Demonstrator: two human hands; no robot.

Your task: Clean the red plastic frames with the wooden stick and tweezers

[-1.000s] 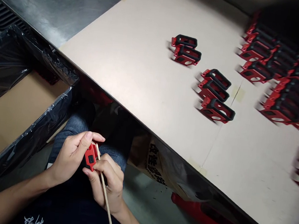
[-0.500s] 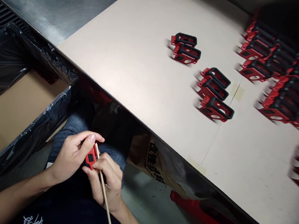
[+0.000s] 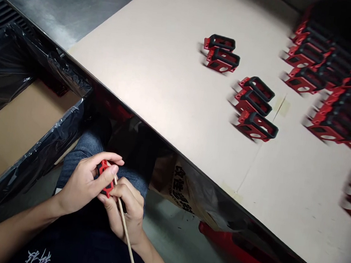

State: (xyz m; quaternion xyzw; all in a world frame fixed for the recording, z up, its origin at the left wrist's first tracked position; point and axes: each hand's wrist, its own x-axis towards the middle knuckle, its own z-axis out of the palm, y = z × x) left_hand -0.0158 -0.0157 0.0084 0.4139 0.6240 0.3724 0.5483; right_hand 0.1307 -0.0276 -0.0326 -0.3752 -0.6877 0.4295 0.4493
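Observation:
Above my lap, my left hand (image 3: 85,178) is closed around a small red and black plastic frame (image 3: 103,167), its thumb lying across the red face. My right hand (image 3: 127,211) grips a thin wooden stick (image 3: 126,230), whose tip end lies against the frame. The right thumb and forefinger also touch the frame's lower end. Fingers cover much of the frame. On the worktable (image 3: 156,72), two similar frames (image 3: 223,61) stand together, with three more frames (image 3: 258,126) nearer the table's middle.
Many more red and black frames (image 3: 331,130) stand in rows along the table's right side. To my left is a box lined with black plastic (image 3: 67,123), with cardboard (image 3: 23,129) inside. A printed sack (image 3: 185,190) and a red object (image 3: 244,254) lie beneath the table edge.
My left thumb has slid down and across the frame, uncovering its upper part. The stick has shifted slightly right at its tip. The view has moved a little.

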